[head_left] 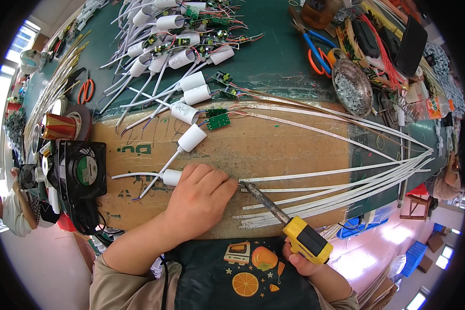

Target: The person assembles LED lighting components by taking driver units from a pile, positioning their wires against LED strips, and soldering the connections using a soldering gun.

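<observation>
My right hand (300, 262) grips a yellow-and-black soldering iron (307, 240). Its tip meets the left end of a thin white LED strip (294, 174), close to my left fingertips. My left hand (204, 194) is closed in a pinch there; what lies between the fingers is hidden. From under that hand a white cylindrical housing (171, 177) with a white cable sticks out to the left. Farther up lies another white housing (192, 137), beside a small green circuit board (218, 121). More strips (294, 213) fan out on the cardboard (232, 144), converging at the right.
Many white housings (170, 21) with boards and wires are piled at the back. A black fan (82, 168) and a solder spool (62, 125) stand left. Orange-handled scissors (86, 90), blue-and-orange pliers (318, 49) and a metal dish (352, 87) lie beyond. People are at both sides.
</observation>
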A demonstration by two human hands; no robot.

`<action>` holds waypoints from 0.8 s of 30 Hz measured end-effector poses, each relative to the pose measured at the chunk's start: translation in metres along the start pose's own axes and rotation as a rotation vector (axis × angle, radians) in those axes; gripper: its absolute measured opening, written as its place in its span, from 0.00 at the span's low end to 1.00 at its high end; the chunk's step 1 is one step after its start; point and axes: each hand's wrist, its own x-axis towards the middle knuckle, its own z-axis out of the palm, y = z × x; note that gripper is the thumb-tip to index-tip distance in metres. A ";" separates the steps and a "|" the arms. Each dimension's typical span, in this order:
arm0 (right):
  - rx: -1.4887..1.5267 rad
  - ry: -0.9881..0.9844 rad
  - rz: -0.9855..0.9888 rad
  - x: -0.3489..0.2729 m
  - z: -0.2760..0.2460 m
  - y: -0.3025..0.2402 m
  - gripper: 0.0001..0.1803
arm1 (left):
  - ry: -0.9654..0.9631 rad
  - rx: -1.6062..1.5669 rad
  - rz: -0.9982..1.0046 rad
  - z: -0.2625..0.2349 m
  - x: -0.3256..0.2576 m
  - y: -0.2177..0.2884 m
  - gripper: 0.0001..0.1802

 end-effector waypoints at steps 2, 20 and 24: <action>-0.038 -0.005 -0.003 -0.002 -0.002 0.003 0.12 | -0.006 0.003 0.002 0.000 0.001 0.000 0.17; 0.135 0.007 0.064 -0.007 0.000 0.007 0.21 | -0.096 0.027 -0.027 -0.004 0.003 0.005 0.15; 0.131 -0.037 0.065 -0.011 -0.004 0.012 0.36 | -0.085 0.018 -0.029 -0.004 0.003 0.005 0.15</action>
